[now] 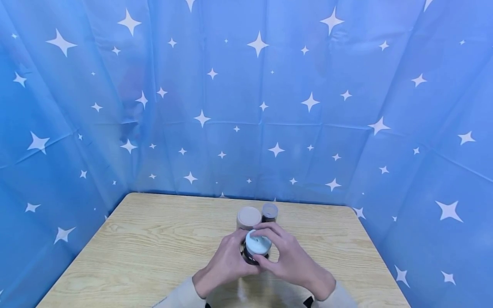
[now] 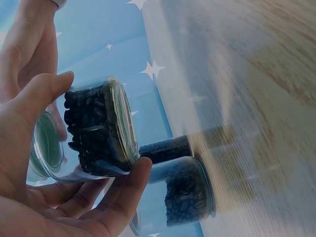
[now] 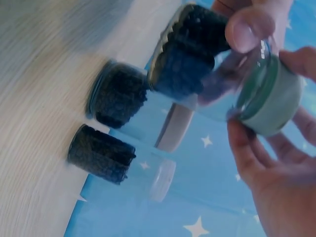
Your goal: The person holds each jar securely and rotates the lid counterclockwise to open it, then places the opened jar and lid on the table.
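Note:
My left hand (image 1: 229, 256) grips a clear glass jar (image 2: 101, 128) partly filled with dark, bean-like pieces, its fingers and thumb around the sides. Held off the tabletop, the jar has its base toward the wood in both wrist views. At its mouth is a pale mint-green lid (image 3: 276, 101). The fingers and thumb of my right hand (image 1: 286, 254) hold this lid by its rim. Whether the lid sits fully down on the jar, I cannot tell.
Just beyond the hands stand a wide jar with a pinkish-beige lid (image 1: 248, 217) and a narrower jar with a translucent lid (image 1: 269, 210), both holding dark pieces. They stand on a light wooden table (image 1: 161, 239). A blue star-patterned curtain (image 1: 239, 98) hangs behind and at both sides.

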`<state>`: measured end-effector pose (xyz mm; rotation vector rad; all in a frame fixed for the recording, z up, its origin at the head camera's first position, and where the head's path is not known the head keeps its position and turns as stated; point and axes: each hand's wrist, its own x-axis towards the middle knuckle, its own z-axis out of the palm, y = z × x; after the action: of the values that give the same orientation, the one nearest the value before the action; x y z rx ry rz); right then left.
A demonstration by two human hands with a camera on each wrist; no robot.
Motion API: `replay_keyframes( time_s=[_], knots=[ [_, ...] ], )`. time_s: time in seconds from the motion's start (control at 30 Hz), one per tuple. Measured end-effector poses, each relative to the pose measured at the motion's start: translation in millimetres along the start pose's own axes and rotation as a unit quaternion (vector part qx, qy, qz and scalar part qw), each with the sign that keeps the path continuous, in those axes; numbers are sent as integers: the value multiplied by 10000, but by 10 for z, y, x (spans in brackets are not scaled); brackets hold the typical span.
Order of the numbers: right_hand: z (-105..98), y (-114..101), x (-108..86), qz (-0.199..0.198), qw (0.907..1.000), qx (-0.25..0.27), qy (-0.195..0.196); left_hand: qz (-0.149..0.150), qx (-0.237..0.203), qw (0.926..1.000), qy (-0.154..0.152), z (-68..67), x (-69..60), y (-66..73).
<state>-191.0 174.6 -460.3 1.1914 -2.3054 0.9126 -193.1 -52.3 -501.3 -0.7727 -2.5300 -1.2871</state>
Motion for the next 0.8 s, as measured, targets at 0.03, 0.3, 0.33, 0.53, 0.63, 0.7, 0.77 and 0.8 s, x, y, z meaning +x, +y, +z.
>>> replay_keyframes(
  time_s=[0.03, 0.3, 0.33, 0.53, 0.63, 0.7, 0.77, 0.8],
  knots=[
    [-16, 4, 5, -45, 10000, 37, -49, 25, -5, 10000, 3, 2, -1, 2],
    [-78, 108, 11, -350, 9979, 362, -407, 135, -26, 9999, 10, 17, -9, -3],
    [-81, 116, 10, -346, 9977, 393, -440, 135, -32, 9999, 7, 18, -11, -5],
    [-99, 132, 10, -348, 9970, 440, -532, 106, -96, 9999, -23, 19, -12, -14],
    [-105, 129, 11, -361, 9968, 435, -564, 108, -123, 9999, -25, 20, -11, -18],
    [-109, 128, 13, -368, 9967, 429, -583, 123, -131, 9998, -22, 20, -10, -20],
    [-110, 127, 15, -384, 9967, 415, -590, 143, -127, 9998, -20, 18, -10, -21],
    [-111, 126, 16, -391, 9967, 411, -588, 141, -119, 9998, -22, 18, -9, -22]
  ],
)
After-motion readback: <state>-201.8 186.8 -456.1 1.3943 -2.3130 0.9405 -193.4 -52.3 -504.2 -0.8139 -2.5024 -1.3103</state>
